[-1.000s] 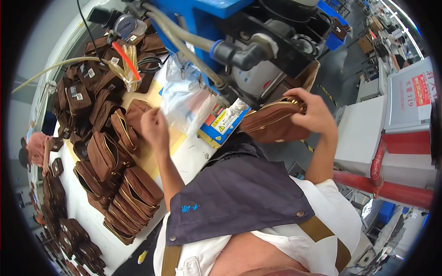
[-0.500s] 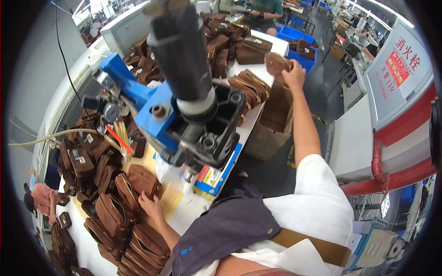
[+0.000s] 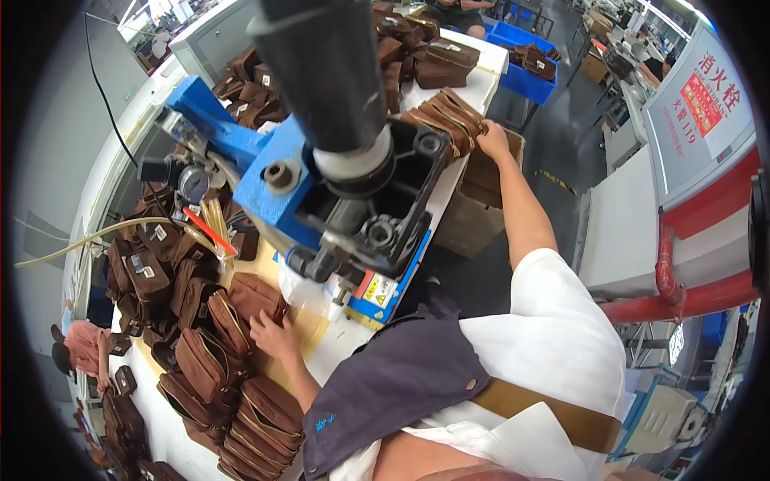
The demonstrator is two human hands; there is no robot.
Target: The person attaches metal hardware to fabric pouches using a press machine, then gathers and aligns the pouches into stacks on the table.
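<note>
My right hand (image 3: pixel 493 141) is at the end of a row of brown zip pouches (image 3: pixel 443 122) on the table's far edge, its fingers closed on the nearest pouch. Nearer me, my left hand (image 3: pixel 274 333) lies with fingers apart against a brown pouch (image 3: pixel 255 295). Beside that hand, more brown zip pouches (image 3: pixel 204 365) stand in leaning rows, with gold-coloured zippers showing. Between my hands stands a blue and black press machine (image 3: pixel 277 188), which hides part of the table.
Below the right hand stands a cardboard box (image 3: pixel 473 216). Heaps of brown pouches (image 3: pixel 148 272) lie left of the machine, others behind it. A blue crate (image 3: pixel 525 76) holds more. Red pipes (image 3: pixel 664 272) run at right. A person in pink (image 3: pixel 84 349) is at far left.
My right hand has brought a brown pouch down and left, from above the cardboard box to the end of the row. My left hand stays by its pouch.
</note>
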